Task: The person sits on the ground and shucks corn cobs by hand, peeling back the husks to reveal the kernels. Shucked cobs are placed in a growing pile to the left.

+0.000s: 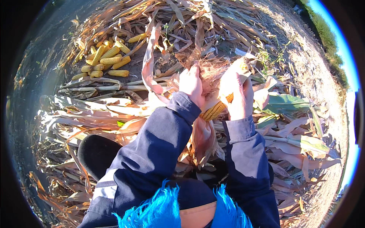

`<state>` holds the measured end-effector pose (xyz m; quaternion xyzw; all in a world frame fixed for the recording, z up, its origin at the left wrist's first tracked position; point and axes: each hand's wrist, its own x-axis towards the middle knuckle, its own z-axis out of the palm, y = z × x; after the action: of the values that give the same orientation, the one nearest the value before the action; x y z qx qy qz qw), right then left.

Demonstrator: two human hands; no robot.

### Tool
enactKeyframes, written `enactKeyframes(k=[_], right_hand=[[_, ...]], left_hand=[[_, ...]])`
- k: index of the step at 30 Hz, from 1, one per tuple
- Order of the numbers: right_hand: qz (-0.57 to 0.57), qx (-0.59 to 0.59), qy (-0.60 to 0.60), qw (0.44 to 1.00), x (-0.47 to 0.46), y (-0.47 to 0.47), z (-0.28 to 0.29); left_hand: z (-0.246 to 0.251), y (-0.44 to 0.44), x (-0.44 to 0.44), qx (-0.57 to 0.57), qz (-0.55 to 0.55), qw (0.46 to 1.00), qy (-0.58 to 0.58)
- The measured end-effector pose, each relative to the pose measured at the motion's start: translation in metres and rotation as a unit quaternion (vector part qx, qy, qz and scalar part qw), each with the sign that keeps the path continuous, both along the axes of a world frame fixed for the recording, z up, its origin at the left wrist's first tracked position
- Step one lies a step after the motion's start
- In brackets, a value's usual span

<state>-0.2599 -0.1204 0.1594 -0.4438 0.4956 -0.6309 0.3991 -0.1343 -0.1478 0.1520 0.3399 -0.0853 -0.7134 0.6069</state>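
A partly husked ear of corn [214, 110] slants between my hands, its yellow kernels bare at the lower end. My right hand [241, 95] is wrapped around its upper part, where pale husk still covers it. My left hand [191, 84] is closed on dry husk at the left of the ear; its fingertips are hidden from me. Reddish-brown corn silk [212, 69] spreads between the two hands. One long dry husk leaf [148, 62] curls up to the left of my left hand. Strong sunlight washes out detail on the hands and husk.
Bare yellow corn ears [109, 58] lie in a pile at the upper left. Dry corn stalks [97, 88] and leaves surround me, with a greener leaf [285, 103] at the right. Fringed blue cloth [154, 211] hangs below my arms, near a dark shoe [97, 155].
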Motion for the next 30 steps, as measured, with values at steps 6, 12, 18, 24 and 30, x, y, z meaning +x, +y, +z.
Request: enactKeyframes(k=[6,12,18,24,30], right_hand=[[0.058,0.037,-0.265,0.962,0.006,-0.008,-0.018],[0.041,0.031,-0.218,0.975,0.000,-0.024,-0.086],[-0.002,0.173,-0.154,0.973,0.013,-0.026,-0.072],[0.086,0.279,-0.212,0.933,-0.048,-0.071,-0.144],[0.055,0.192,-0.391,0.898,-0.062,-0.035,-0.096]], left_hand=[[-0.021,0.016,0.098,-0.229,-0.146,0.728,-0.630],[-0.087,0.043,0.013,-0.167,-0.262,0.696,-0.648],[-0.086,0.056,0.014,-0.158,-0.299,0.683,-0.648],[-0.088,0.069,0.001,-0.267,-0.308,0.583,-0.703],[-0.071,0.024,0.019,-0.178,-0.340,0.654,-0.652]])
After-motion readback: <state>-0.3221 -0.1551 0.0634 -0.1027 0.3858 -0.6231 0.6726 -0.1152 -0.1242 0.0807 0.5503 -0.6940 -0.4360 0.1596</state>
